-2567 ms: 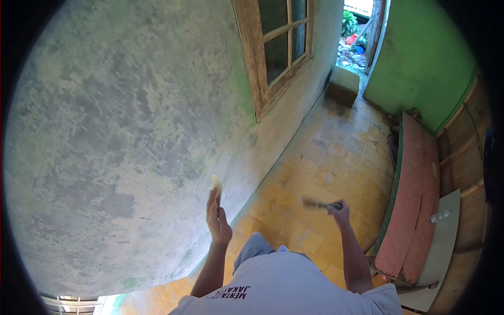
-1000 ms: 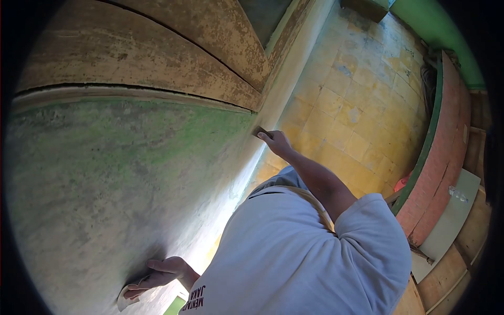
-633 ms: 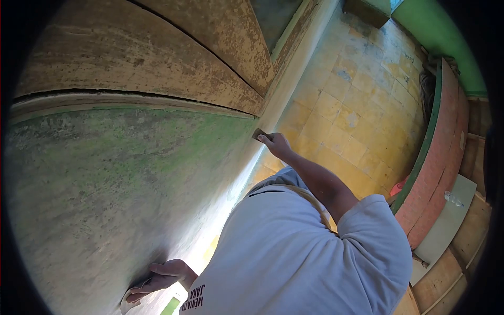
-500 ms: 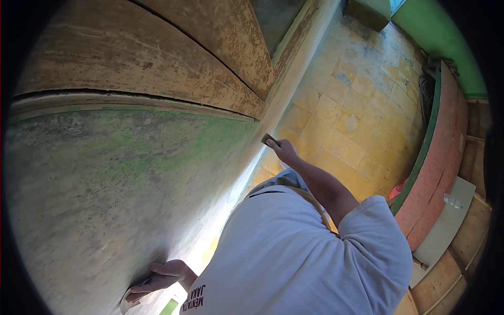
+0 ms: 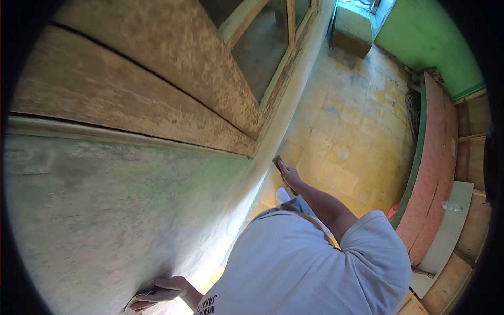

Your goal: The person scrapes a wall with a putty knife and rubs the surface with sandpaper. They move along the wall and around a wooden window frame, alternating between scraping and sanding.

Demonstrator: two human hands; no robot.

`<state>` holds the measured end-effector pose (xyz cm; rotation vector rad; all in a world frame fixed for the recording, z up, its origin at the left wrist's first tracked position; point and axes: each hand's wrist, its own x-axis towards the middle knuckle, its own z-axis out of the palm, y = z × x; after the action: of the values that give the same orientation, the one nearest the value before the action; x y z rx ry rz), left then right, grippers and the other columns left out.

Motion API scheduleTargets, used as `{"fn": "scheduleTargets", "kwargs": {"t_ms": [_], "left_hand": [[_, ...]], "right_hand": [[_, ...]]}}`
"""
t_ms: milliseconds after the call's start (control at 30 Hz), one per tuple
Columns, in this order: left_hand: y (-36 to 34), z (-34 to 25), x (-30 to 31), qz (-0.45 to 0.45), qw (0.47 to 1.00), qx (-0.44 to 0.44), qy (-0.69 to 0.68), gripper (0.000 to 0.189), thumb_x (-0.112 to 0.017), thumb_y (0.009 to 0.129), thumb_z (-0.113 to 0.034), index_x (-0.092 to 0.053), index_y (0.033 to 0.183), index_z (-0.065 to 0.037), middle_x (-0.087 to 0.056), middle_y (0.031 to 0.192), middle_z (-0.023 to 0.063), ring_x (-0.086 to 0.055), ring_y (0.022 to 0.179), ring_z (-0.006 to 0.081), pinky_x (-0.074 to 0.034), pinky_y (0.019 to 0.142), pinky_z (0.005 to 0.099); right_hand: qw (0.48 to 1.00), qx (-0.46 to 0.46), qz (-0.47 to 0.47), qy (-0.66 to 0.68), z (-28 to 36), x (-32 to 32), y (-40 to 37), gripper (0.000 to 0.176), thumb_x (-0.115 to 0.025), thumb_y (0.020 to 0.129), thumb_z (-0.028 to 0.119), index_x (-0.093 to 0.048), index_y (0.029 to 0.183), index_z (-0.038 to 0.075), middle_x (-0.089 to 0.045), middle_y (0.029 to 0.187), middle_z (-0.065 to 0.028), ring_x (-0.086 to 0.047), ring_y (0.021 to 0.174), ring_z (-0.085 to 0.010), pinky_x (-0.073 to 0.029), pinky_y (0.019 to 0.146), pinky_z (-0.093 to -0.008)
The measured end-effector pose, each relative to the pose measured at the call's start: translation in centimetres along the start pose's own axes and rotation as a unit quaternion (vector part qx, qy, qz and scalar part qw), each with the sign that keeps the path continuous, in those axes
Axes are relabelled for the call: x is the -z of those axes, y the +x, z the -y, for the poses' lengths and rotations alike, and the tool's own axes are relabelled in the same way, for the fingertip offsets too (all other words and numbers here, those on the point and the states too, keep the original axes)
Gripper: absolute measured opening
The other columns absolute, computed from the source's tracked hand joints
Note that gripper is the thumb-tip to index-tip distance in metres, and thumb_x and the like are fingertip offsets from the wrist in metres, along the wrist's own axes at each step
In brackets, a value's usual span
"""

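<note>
My left hand (image 5: pixel 164 293) is low on the left, fingers bent and closed over a pale flat piece (image 5: pixel 132 308) against the worn grey-green wall (image 5: pixel 115 210). The image edge cuts off part of the piece, and I cannot tell whether it is sandpaper or a cloth. My right hand (image 5: pixel 292 177) is wrapped around a narrow dark flat tool (image 5: pixel 277 160) whose broad end points up past the thumb. Its other end shows below the fingers. That hand is in front of my body, over the yellow tiled floor and apart from the wall.
Above the wall runs weathered brown wood (image 5: pixel 131 94) with a window frame (image 5: pixel 273 89). Along the right side lean a pink panel with a green edge (image 5: pixel 433 157) and a pale board (image 5: pixel 446 236) with a clear plastic bottle (image 5: pixel 452 206). A box-like block (image 5: pixel 352 31) stands at the far end.
The view has tilted up, showing more of the window and far block. My right hand has turned the dark tool and sits lower in view. My left hand stays at the wall.
</note>
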<state>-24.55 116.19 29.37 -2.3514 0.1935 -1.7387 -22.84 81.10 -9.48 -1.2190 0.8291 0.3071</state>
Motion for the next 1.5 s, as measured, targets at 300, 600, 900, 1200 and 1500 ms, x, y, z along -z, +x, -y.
{"fn": "scheduleTargets", "kwargs": {"t_ms": [300,600,900,1200,1500], "left_hand": [[-0.3,-0.1,-1.0,-0.066,0.996,0.039,0.038,0.048,-0.038,0.096,-0.019,-0.034,0.141,-0.002,-0.020,0.150,0.0227,-0.012,0.139,0.0427,-0.010,0.110,0.0560],[6.0,-9.3,0.3,-0.131,0.986,0.095,0.048,0.037,-0.030,0.101,-0.009,-0.044,0.132,0.002,-0.039,0.139,0.0217,-0.041,0.127,0.0340,-0.040,0.102,0.0408],[13.5,-34.3,-11.4,-0.273,0.875,-0.020,-0.400,0.040,-0.032,0.097,-0.010,-0.033,0.130,0.014,-0.041,0.134,0.0266,-0.044,0.124,0.0351,-0.031,0.106,0.0441],[16.0,-59.8,-11.7,0.163,0.599,0.303,-0.723,0.038,-0.040,0.098,-0.020,-0.044,0.128,0.004,-0.050,0.127,0.0160,-0.047,0.118,0.0250,-0.034,0.101,0.0359],[17.1,-74.3,-16.4,0.321,0.111,0.541,-0.769,0.033,-0.042,0.097,-0.016,-0.046,0.127,-0.004,-0.055,0.120,0.0074,-0.056,0.106,0.0176,-0.047,0.090,0.0307]], "right_hand": [[0.985,-0.037,-0.129,0.104,0.1,10.9,-1.7,0.061,-0.049,0.083,0.068,-0.043,0.060,0.012,-0.040,0.047,-0.0015,-0.040,0.034,-0.0146,-0.034,0.034,-0.0291],[0.995,0.018,-0.088,-0.043,4.7,23.1,1.3,0.062,-0.050,0.086,0.062,-0.051,0.063,0.004,-0.044,0.047,-0.0044,-0.042,0.032,-0.0155,-0.033,0.032,-0.0292],[0.981,0.064,-0.144,0.117,14.3,41.8,4.1,0.052,-0.054,0.087,0.056,-0.047,0.067,0.009,-0.042,0.051,-0.0002,-0.040,0.037,-0.0125,-0.034,0.037,-0.0279],[0.851,0.032,-0.162,0.498,10.0,52.9,1.6,0.035,-0.057,0.089,0.042,-0.045,0.073,0.012,-0.045,0.057,-0.0054,-0.049,0.050,-0.0237,-0.046,0.053,-0.0437],[0.898,-0.007,-0.084,0.433,12.7,53.6,5.1,0.021,-0.065,0.084,0.024,-0.050,0.078,0.011,-0.056,0.065,-0.0085,-0.058,0.061,-0.0243,-0.051,0.063,-0.0424]]}}
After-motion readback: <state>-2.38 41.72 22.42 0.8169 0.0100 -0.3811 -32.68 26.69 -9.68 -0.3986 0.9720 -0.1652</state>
